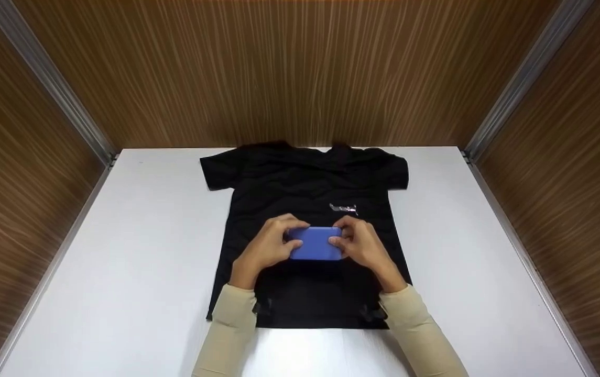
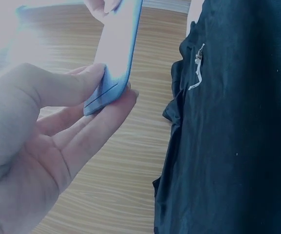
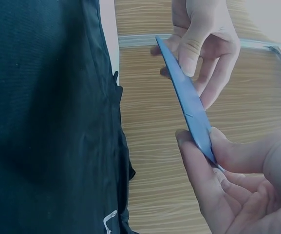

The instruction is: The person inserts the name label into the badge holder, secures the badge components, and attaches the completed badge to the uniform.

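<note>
Both hands are on one blue slab point(image 1: 315, 250), phone-like in shape, held over the mid-to-near part of the black shirt point(image 1: 300, 196); wrist views show it raised, w/ wood-grain panels point(image 1: 289, 68) behind, so no contact w/ the cloth. L hand point(image 1: 270, 245) pinches the left end, thumb on the broad face turned to the wearer, index at the far edge, other fingers bent behind; R hand point(image 1: 365, 243) does abt the same at the right end, roughly a mirror image. Each grip is narrow, thumb-to-finger gap approx the slab's thickness, palms clear of it. Holding it by the ends prob steadies it side to side & leaves the middle of the face uncovered, easy to see from above. Thumbs point inward, tips apart. Shirt lies spread on the white table point(image 1: 142, 235), collar far, hem near, short sleeves out left & right; laid flat like that prob so the whole upper side shows, incl. the small shiny mark point(image 1: 344, 209) right of centre, just far of the R hand. Forearms, in beige sleeves point(image 1: 232, 322), come in from the near side & angle inward, bringing the hands nr the midline; that pose likely shares the weight evenly. Can't tell exactly what the slab is.
</note>
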`<action>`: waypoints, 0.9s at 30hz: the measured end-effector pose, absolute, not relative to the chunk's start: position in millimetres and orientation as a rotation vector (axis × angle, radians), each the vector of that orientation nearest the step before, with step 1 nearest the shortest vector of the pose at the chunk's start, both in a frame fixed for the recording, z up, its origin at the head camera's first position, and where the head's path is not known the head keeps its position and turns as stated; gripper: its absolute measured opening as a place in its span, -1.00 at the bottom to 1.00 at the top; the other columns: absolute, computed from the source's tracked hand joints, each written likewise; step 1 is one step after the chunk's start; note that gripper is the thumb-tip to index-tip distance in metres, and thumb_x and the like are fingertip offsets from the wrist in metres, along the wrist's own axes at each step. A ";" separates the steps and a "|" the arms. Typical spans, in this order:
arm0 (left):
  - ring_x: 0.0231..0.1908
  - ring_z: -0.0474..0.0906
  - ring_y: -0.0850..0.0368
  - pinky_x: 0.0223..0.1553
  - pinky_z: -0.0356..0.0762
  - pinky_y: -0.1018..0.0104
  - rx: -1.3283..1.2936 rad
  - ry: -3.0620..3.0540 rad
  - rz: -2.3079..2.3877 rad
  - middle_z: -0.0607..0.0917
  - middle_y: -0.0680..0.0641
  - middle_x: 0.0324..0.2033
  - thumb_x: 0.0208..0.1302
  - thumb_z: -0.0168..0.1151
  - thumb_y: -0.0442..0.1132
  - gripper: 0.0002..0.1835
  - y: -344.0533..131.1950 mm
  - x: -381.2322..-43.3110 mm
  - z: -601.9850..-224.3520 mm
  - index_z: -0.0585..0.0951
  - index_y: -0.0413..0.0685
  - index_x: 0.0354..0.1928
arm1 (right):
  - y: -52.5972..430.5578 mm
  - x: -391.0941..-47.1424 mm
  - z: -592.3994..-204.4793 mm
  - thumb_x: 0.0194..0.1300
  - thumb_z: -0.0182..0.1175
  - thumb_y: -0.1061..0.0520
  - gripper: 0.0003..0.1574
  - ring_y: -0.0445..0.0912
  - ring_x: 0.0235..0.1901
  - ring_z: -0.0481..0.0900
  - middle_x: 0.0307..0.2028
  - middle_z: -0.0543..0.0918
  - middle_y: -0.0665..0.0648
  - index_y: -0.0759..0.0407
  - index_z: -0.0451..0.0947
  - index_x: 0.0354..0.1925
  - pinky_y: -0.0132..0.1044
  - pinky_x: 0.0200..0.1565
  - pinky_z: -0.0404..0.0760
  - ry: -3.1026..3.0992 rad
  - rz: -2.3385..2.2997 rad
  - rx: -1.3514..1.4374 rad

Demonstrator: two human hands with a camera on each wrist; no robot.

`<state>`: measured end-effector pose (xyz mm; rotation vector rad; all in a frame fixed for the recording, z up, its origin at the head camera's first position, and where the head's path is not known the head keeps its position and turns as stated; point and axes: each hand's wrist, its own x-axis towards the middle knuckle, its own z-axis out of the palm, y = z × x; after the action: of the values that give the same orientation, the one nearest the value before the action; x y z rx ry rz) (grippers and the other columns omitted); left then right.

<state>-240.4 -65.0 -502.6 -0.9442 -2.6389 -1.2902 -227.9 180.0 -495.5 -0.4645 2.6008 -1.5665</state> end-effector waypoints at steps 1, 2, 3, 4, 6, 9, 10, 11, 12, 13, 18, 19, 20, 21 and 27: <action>-0.07 0.63 0.04 0.05 0.65 0.09 -0.943 -2.640 -1.292 0.73 -0.13 -0.05 0.26 0.39 -0.45 -0.64 -64.6 -240.3 -502.6 0.72 -0.18 0.11 | 180.0 -227.8 -495.3 0.33 0.34 0.33 -0.77 0.10 -0.35 0.81 -0.27 0.78 0.43 0.43 0.56 -0.09 -0.15 -0.42 0.78 2.599 -1.565 -0.463; -0.04 0.64 0.03 0.10 0.64 0.07 -0.944 -2.643 -1.295 0.73 -0.13 -0.03 0.26 0.39 -0.45 -0.63 -64.0 -240.3 -502.6 0.72 -0.18 0.11 | 180.0 -227.7 -495.3 0.34 0.33 0.32 -0.77 0.10 -0.35 0.81 -0.27 0.78 0.42 0.43 0.56 -0.09 -0.16 -0.41 0.78 2.600 -1.562 -0.459; 0.00 0.64 0.02 0.14 0.63 0.06 -0.944 -2.650 -1.294 0.72 -0.13 -0.01 0.26 0.39 -0.44 -0.62 -63.3 -240.0 -502.3 0.71 -0.18 0.13 | 180.1 -227.7 -495.5 0.34 0.33 0.32 -0.77 0.09 -0.35 0.80 -0.27 0.78 0.42 0.43 0.56 -0.09 -0.16 -0.41 0.78 2.600 -1.561 -0.451; 0.03 0.65 0.01 0.17 0.62 0.05 -0.949 -2.657 -1.290 0.72 -0.13 0.00 0.26 0.40 -0.43 -0.61 -62.6 -239.8 -502.2 0.71 -0.18 0.15 | 180.1 -227.8 -495.7 0.34 0.33 0.32 -0.77 0.09 -0.35 0.80 -0.27 0.78 0.41 0.43 0.56 -0.08 -0.16 -0.41 0.78 2.600 -1.560 -0.445; 0.08 0.64 0.00 0.23 0.59 0.04 -0.964 -2.668 -1.279 0.70 -0.13 0.04 0.27 0.40 -0.41 -0.58 -60.7 -239.4 -501.9 0.69 -0.19 0.18 | 180.2 -228.0 -496.1 0.35 0.33 0.32 -0.77 0.08 -0.36 0.80 -0.27 0.78 0.41 0.43 0.57 -0.08 -0.17 -0.41 0.78 2.601 -1.561 -0.432; 0.15 0.61 -0.05 0.30 0.54 0.00 -0.977 -2.687 -1.261 0.68 -0.15 0.11 0.26 0.43 -0.36 -0.52 -57.8 -238.4 -501.5 0.65 -0.20 0.24 | 179.9 -228.5 -496.3 0.35 0.32 0.33 -0.77 0.08 -0.37 0.80 -0.27 0.78 0.42 0.43 0.57 -0.07 -0.18 -0.41 0.77 2.599 -1.568 -0.420; 0.17 0.59 -0.06 0.31 0.53 -0.01 -0.979 -2.693 -1.255 0.67 -0.15 0.13 0.25 0.45 -0.35 -0.49 -57.0 -238.0 -501.4 0.64 -0.19 0.26 | 179.6 -228.6 -496.2 0.35 0.32 0.33 -0.77 0.07 -0.37 0.80 -0.27 0.78 0.42 0.43 0.57 -0.06 -0.19 -0.41 0.77 2.600 -1.570 -0.416; 0.19 0.58 -0.07 0.32 0.52 -0.03 -0.983 -2.697 -1.247 0.66 -0.15 0.15 0.23 0.46 -0.34 -0.46 -56.1 -237.7 -501.4 0.63 -0.19 0.28 | 179.1 -228.8 -496.0 0.35 0.32 0.33 -0.77 0.07 -0.37 0.80 -0.27 0.78 0.42 0.43 0.57 -0.06 -0.19 -0.42 0.77 2.600 -1.573 -0.414; 0.20 0.56 -0.08 0.33 0.50 -0.03 -0.984 -2.701 -1.243 0.65 -0.14 0.17 0.22 0.48 -0.32 -0.44 -55.3 -237.3 -501.4 0.63 -0.16 0.29 | 178.8 -228.9 -495.9 0.36 0.31 0.33 -0.76 0.07 -0.37 0.80 -0.27 0.78 0.42 0.44 0.56 -0.05 -0.19 -0.42 0.77 2.597 -1.577 -0.415; 0.22 0.55 -0.08 0.34 0.49 -0.04 -0.989 -2.705 -1.237 0.65 -0.13 0.19 0.20 0.51 -0.30 -0.41 -54.4 -237.1 -501.8 0.62 -0.14 0.30 | 178.5 -229.0 -496.1 0.36 0.31 0.33 -0.76 0.07 -0.38 0.80 -0.27 0.78 0.43 0.45 0.56 -0.05 -0.18 -0.42 0.77 2.595 -1.581 -0.416; 0.25 0.52 -0.03 0.33 0.49 -0.02 -1.016 -2.702 -1.239 0.63 -0.07 0.23 0.07 0.62 -0.25 -0.30 -51.5 -236.4 -504.3 0.63 -0.02 0.31 | 176.4 -230.2 -499.0 0.37 0.30 0.32 -0.73 0.11 -0.36 0.80 -0.24 0.78 0.46 0.49 0.55 -0.02 -0.06 -0.40 0.78 2.577 -1.607 -0.421; 0.26 0.51 -0.03 0.34 0.49 -0.02 -1.020 -2.702 -1.239 0.63 -0.06 0.23 0.04 0.63 -0.25 -0.28 -51.2 -236.2 -504.8 0.62 -0.01 0.32 | 175.8 -230.6 -499.8 0.37 0.30 0.32 -0.72 0.12 -0.35 0.80 -0.23 0.77 0.47 0.49 0.55 -0.02 -0.05 -0.39 0.78 2.573 -1.613 -0.417; 0.26 0.51 -0.03 0.34 0.49 -0.02 -1.023 -2.700 -1.235 0.63 -0.07 0.23 0.02 0.65 -0.25 -0.26 -51.1 -236.1 -505.5 0.62 0.00 0.32 | 175.3 -231.0 -500.5 0.38 0.30 0.32 -0.71 0.13 -0.34 0.80 -0.22 0.77 0.47 0.49 0.56 -0.01 -0.05 -0.39 0.78 2.569 -1.619 -0.411; 0.27 0.50 -0.03 0.34 0.49 -0.02 -1.024 -2.702 -1.228 0.62 -0.07 0.24 0.00 0.65 -0.26 -0.25 -51.0 -235.9 -506.0 0.62 0.01 0.32 | 174.8 -231.4 -501.0 0.38 0.29 0.32 -0.71 0.15 -0.32 0.80 -0.21 0.77 0.48 0.50 0.56 0.00 -0.05 -0.38 0.78 2.564 -1.626 -0.405; 0.25 0.52 -0.05 0.31 0.51 -0.06 -1.027 -2.723 -1.149 0.60 -0.08 0.25 0.04 0.64 -0.24 -0.25 -51.4 -236.5 -507.7 0.61 0.13 0.34 | 174.9 -233.3 -501.9 0.40 0.27 0.31 -0.70 0.10 -0.29 0.80 -0.16 0.77 0.47 0.50 0.56 0.02 -0.18 -0.39 0.78 2.542 -1.638 -0.380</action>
<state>-236.5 -51.4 -507.7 -1.0274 -2.7233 -1.1491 -233.3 174.9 -501.9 -0.3798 2.5420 -1.6385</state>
